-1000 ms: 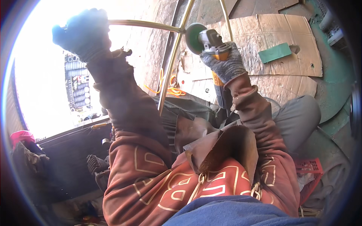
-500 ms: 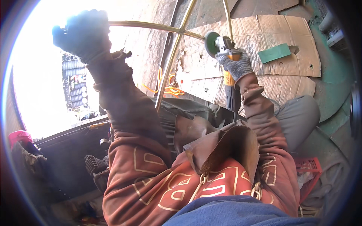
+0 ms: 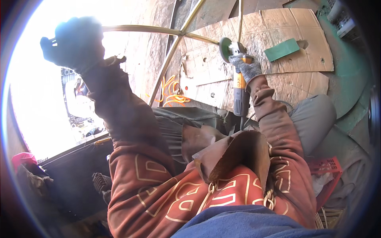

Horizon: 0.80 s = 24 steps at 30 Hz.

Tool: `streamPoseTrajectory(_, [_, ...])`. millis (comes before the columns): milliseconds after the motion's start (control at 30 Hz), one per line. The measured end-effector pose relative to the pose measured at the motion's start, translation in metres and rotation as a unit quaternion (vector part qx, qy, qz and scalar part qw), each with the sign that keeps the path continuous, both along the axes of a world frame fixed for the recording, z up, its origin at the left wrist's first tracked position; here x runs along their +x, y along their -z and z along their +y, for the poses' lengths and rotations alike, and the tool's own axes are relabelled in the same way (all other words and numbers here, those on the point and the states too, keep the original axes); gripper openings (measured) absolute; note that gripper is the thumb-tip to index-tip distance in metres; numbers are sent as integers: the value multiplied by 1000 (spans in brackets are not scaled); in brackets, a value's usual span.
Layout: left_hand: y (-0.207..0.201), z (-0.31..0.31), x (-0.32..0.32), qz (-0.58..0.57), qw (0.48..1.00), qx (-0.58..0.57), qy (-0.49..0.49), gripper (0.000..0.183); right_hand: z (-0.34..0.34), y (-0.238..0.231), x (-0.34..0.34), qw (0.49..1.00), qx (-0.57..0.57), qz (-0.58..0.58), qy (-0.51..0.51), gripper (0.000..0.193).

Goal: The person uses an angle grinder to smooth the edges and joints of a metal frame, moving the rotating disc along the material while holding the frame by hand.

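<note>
My left hand [image 3: 77, 43], in a dark glove against strong glare, is closed around the far left end of a brass-coloured metal tube [image 3: 141, 29]. This tube crosses another slanting one in a frame. My right hand [image 3: 248, 67], in a grey knit glove, is wrapped round the upper body of an orange and dark grey angle grinder [image 3: 240, 97], held upright. The grinder's green disc [image 3: 225, 49] is at the right end of the crossing tube; whether it touches the metal I cannot tell. A thin upright tube [image 3: 240, 20] stands just behind the grinder head.
Flattened cardboard [image 3: 293, 29] covers the floor ahead, with a green rectangular piece [image 3: 281, 50] on it. An orange cord [image 3: 174, 93] lies coiled beside the frame. A brown leather apron [image 3: 234, 152] hangs before my chest. At right is a red plastic basket [image 3: 329, 166].
My left hand and the tube frame have shifted left, the hand also slightly down. The grinder has moved a little right relative to the frame's crossing. The whole view has shifted slightly.
</note>
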<state>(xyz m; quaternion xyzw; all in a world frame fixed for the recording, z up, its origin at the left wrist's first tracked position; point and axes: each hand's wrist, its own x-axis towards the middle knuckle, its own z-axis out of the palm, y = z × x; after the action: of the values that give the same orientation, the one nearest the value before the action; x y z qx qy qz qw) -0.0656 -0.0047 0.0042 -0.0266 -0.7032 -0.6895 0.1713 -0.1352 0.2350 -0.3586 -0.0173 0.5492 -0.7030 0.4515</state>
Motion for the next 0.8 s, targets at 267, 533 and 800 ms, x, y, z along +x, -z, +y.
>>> streamPoseTrajectory(267, [10,23,-8,46,989,-63,-126,53,7,-29,10,994,-82,71,8,48])
streamPoseTrajectory(533, [-1,-6,-2,-13,984,35,173,44,5,-40,8,996,-62,70,-12,48])
streamPoseTrajectory(800, [10,-2,8,36,975,-26,-220,47,5,0,-5,997,3,-75,-35,37])
